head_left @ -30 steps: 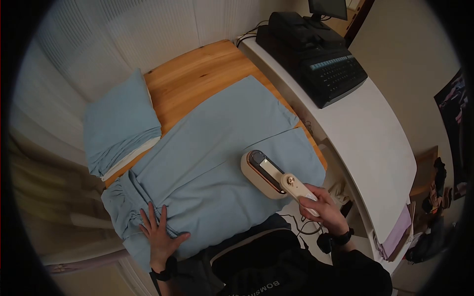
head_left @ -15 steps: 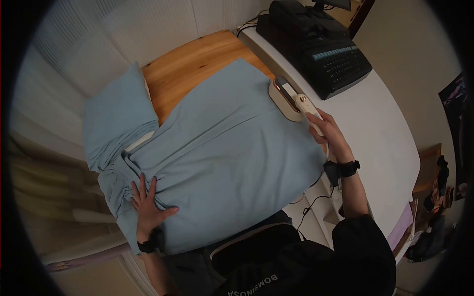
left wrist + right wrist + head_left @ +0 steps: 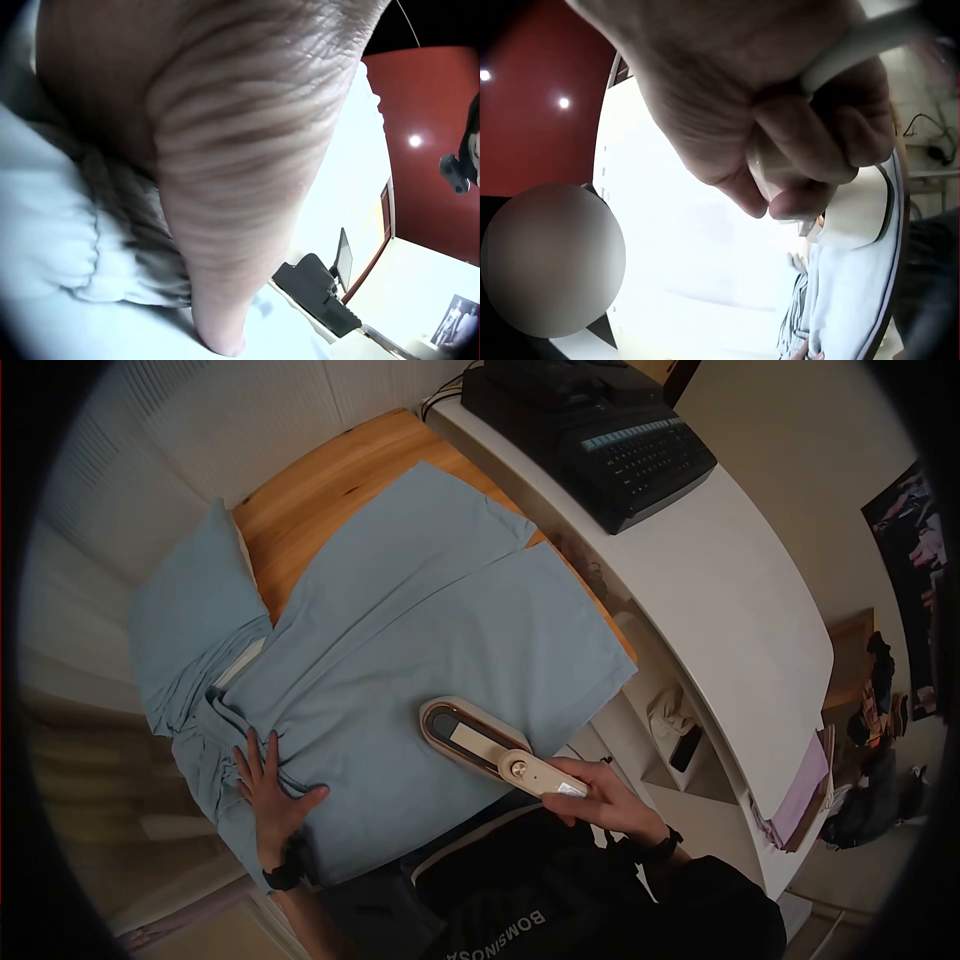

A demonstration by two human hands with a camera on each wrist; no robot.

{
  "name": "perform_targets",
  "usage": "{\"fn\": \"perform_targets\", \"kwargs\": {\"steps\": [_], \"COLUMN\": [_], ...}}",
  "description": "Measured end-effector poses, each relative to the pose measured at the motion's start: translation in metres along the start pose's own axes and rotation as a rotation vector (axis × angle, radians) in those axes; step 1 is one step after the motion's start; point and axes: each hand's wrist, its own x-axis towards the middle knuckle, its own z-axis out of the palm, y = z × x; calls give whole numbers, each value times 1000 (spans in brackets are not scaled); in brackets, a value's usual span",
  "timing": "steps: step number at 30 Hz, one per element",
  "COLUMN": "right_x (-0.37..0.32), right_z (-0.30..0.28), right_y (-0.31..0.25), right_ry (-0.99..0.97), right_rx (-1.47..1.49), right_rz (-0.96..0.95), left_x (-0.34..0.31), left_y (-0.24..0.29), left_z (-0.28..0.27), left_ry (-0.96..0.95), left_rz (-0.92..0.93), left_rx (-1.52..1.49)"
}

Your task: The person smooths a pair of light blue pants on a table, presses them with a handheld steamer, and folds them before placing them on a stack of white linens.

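Observation:
Pale blue trousers (image 3: 480, 630) with a gathered waistband (image 3: 205, 760) lie spread over the wooden table, the legs pointing to the far right. My left hand (image 3: 275, 805) presses on the cloth beside the waistband, fingers spread; its thumb (image 3: 221, 322) touches the fabric in the left wrist view. My right hand (image 3: 610, 800) grips the handle of a cream handheld garment steamer (image 3: 470, 745). Its head lies over the near part of the trousers, close to the table's front edge. In the right wrist view, curled fingers (image 3: 802, 142) wrap the handle, and a pale cord runs from it.
A folded blue item (image 3: 195, 620) sits at the table's left, by white curtains (image 3: 200, 430). Bare wood (image 3: 330, 475) shows at the back. To the right stand a white counter (image 3: 720, 600) with a black keyboard machine (image 3: 640, 465) and an open shelf (image 3: 690, 760) below.
The steamer went out to the far right edge of the trousers, then came back toward my body and left. My left hand stays pressed beside the waistband. The head view has shifted.

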Motion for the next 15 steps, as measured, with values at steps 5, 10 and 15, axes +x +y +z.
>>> {"fn": "perform_targets", "kwargs": {"steps": [5, 10, 15], "right_x": [-11, -27, -85], "right_z": [-50, -76, -122], "right_y": [7, 6, 18], "right_ry": [337, 691, 968], "right_rx": [-8, -37, 94], "right_rz": [-121, -200, -485], "left_x": [-4, -4, -4], "left_y": [-11, -10, -9], "left_z": [11, 11, 11], "left_ry": [88, 112, 115], "left_rz": [49, 42, 25], "left_rx": [-1, -27, -13]}}
